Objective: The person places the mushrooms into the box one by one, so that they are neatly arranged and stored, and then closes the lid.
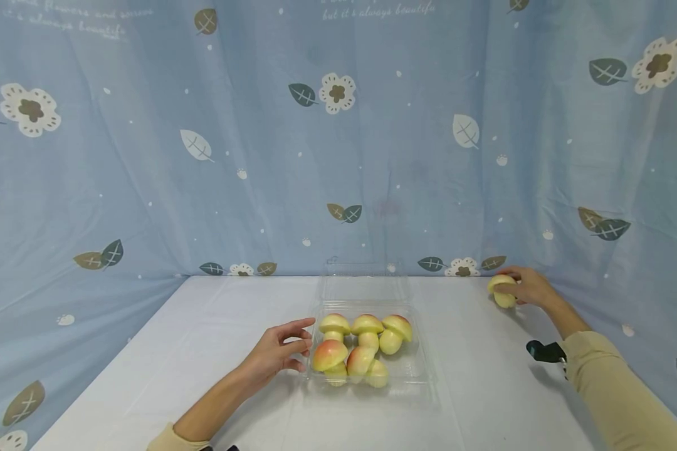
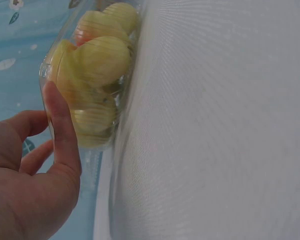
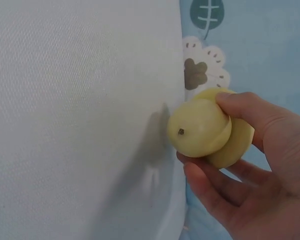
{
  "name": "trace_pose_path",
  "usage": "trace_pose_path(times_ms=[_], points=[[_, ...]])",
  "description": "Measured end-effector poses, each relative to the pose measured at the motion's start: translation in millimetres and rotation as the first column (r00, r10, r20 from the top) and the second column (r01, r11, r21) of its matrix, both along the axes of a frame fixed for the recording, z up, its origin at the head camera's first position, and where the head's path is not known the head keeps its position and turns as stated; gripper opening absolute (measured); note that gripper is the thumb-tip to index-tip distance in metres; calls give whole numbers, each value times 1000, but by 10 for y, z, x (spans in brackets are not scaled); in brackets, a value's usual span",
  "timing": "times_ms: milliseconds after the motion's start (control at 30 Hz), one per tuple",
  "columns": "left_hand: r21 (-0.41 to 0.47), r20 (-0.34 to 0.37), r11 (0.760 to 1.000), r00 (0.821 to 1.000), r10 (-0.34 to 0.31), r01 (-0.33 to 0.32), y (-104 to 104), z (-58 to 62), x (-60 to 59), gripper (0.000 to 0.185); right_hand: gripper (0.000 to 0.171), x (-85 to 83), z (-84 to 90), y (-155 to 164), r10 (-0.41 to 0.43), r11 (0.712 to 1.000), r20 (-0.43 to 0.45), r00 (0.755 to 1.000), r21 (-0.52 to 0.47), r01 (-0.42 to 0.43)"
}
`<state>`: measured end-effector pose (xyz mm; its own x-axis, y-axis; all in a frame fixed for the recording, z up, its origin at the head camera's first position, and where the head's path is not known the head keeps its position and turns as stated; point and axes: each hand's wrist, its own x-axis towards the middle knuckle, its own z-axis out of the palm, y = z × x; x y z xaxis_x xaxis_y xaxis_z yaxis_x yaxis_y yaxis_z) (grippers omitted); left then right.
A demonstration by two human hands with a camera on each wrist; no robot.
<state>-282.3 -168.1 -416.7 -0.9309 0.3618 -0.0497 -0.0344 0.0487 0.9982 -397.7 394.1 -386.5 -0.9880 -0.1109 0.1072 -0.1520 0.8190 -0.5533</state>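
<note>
- The left hand (image 1: 275, 352) lies nearest, forearm stretched across the white tablecloth (image 1: 203, 351), fingers loosely spread and gently bent, holding nothing.
- Its fingertips (image 1: 306, 344) touch the left wall of a clear plastic box (image 1: 414, 369); in the left wrist view the thumb (image 2: 62, 132) stands straight against that wall.
- Just beyond those fingertips, inside the box, sit six toy mushrooms (image 1: 361, 348) with yellow-pink caps, packed close together.
- The box lid (image 1: 364, 287) stands open behind them.
- The right hand (image 1: 527, 287) reaches far out to the right back corner of the table, arm in a beige sleeve (image 1: 615, 394).
- Its fingers curl round a single pale yellow mushroom (image 1: 503, 290): thumb over the cap, the other fingers under it, stem end pointing away from the palm, as the right wrist view shows (image 3: 210, 129).
- That mushroom is well apart from the box.
- A blue curtain (image 1: 146, 156) printed with flowers and leaves hangs behind; white script near its top reads "but it's always beautiful", the other line too faint to read.
</note>
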Motion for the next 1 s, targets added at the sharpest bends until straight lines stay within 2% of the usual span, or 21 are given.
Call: trace_pose_path(times_ms=[267,633,1000], points=[[3,-4,1000,1000,-3,3,-3,5,-5,63,64,14,32,-32,15,1000,-16,1000,-26,-16],[-6,-10,1000,1000,-1,1,6,9,20,63,64,133,83,-153,33,996,-60,998,-75,-38],[6,0,1000,1000,2,-2,3,-12,12,62,61,239,170,-352,48,995,-115,992,-82,-58]])
